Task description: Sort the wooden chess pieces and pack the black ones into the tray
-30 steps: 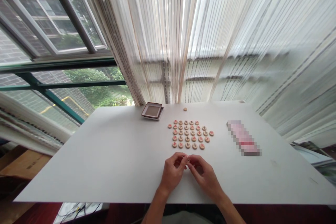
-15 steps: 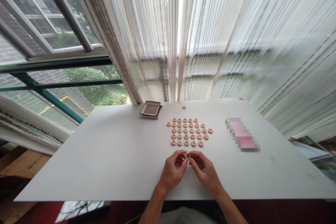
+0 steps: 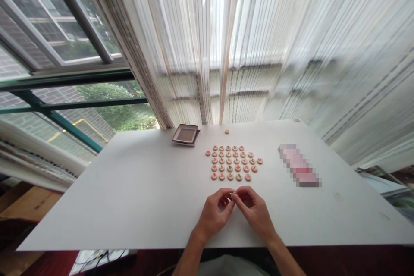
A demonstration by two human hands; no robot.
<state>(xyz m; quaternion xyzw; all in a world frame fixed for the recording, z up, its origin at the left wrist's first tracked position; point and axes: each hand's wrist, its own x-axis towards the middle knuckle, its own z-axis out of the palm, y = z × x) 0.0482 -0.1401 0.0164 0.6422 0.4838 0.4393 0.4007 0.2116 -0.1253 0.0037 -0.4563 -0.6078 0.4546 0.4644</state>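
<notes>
- looks like a room in a home
- sheer striped curtain beside a window facing a brick wall and greenery
- white desk with character-marked round game pieces
- cardboard box and dark red floor

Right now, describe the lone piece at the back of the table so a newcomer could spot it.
On the white table, look along the far edge, by the curtain. Right of the box sits a small round piece. Unlike the grouped pieces, it lies alone, with no marking I can make out.
</notes>
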